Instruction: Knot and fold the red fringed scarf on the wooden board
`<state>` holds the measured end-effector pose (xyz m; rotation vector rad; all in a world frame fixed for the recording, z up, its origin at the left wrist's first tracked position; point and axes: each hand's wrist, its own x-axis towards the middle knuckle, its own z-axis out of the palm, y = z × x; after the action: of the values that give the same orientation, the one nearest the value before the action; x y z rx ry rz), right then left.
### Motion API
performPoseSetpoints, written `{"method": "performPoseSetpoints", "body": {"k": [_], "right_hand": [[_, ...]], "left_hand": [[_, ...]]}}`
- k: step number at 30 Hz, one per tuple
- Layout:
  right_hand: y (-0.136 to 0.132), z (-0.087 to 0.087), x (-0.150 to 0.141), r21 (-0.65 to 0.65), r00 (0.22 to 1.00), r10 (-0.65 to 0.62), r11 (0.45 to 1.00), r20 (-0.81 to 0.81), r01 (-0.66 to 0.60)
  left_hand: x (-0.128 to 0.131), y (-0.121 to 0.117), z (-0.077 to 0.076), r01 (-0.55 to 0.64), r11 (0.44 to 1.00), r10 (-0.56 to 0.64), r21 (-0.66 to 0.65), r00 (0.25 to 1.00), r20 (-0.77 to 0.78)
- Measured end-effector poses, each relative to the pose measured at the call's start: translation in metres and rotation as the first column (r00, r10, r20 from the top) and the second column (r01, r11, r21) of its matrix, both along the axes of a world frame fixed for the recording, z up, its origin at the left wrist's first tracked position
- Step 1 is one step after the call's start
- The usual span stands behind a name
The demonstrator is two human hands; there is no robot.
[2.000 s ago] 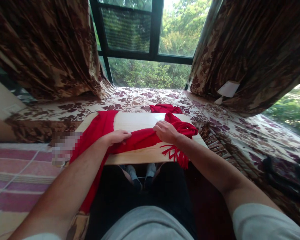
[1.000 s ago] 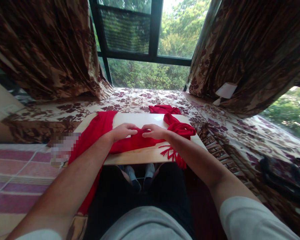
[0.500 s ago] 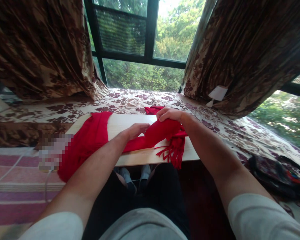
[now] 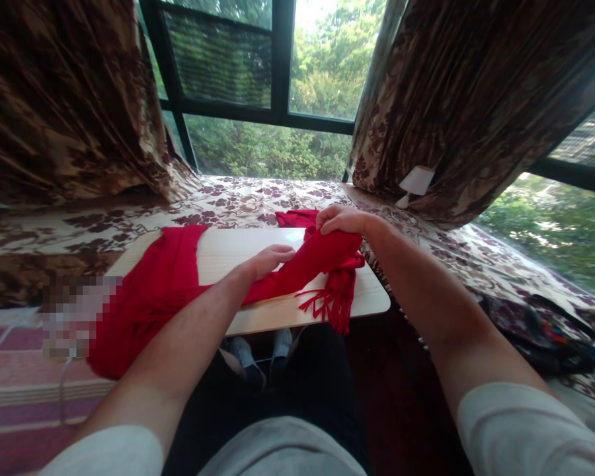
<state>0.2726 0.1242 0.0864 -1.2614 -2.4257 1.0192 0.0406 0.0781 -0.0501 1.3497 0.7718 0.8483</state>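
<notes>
Right fingers (image 4: 328,225) pinch red scarf (image 4: 305,264); left fingers (image 4: 278,251) extended alongside.

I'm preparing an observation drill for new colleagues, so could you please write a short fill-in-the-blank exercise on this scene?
1. The long cloth lying partly on the pale tabletop is coloured ____.
2. The person's ____ hand, the one nearer the lamp, grips a raised part of the cloth.
3. The lampshade is ____ in colour.
4. Patterned curtains hang on both sides of the central ____, through which greenery shows.

Missing words: red; right; white; window.
</notes>
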Motion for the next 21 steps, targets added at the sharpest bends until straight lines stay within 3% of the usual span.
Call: {"method": "performPoseSetpoints", "body": {"k": [3, 6, 8, 10, 17, 21], "right_hand": [[-0.002, 0.004, -0.001, 0.057, 0.998, -0.044, 0.997, 0.035, 0.042], [-0.001, 0.009, -0.004, 0.202, 0.974, -0.099, 0.978, 0.206, 0.057], [0.000, 0.011, -0.005, 0.275, 0.936, -0.118, 0.961, 0.330, 0.024], [0.002, 0.014, -0.004, 0.270, 0.914, -0.105, 0.963, 0.392, -0.005], [-0.004, 0.028, 0.006, 0.212, 0.873, -0.028, 0.973, 0.487, -0.087], [-0.004, 0.032, 0.014, 0.143, 0.900, -0.027, 0.989, 0.435, -0.039]], "left_hand": [[-0.002, 0.003, -0.002, -0.081, 0.991, 0.086, 0.108, 0.996, -0.038], [-0.001, 0.008, -0.005, -0.196, 0.955, 0.217, 0.220, 0.973, -0.075], [0.001, 0.011, -0.006, -0.240, 0.938, 0.270, 0.251, 0.959, -0.091], [0.003, 0.012, -0.006, -0.257, 0.934, 0.292, 0.249, 0.950, -0.112], [0.008, 0.005, -0.007, -0.190, 0.964, 0.222, 0.186, 0.960, -0.171], [0.004, 0.003, -0.008, -0.101, 0.992, 0.110, 0.077, 0.986, -0.122]]}}
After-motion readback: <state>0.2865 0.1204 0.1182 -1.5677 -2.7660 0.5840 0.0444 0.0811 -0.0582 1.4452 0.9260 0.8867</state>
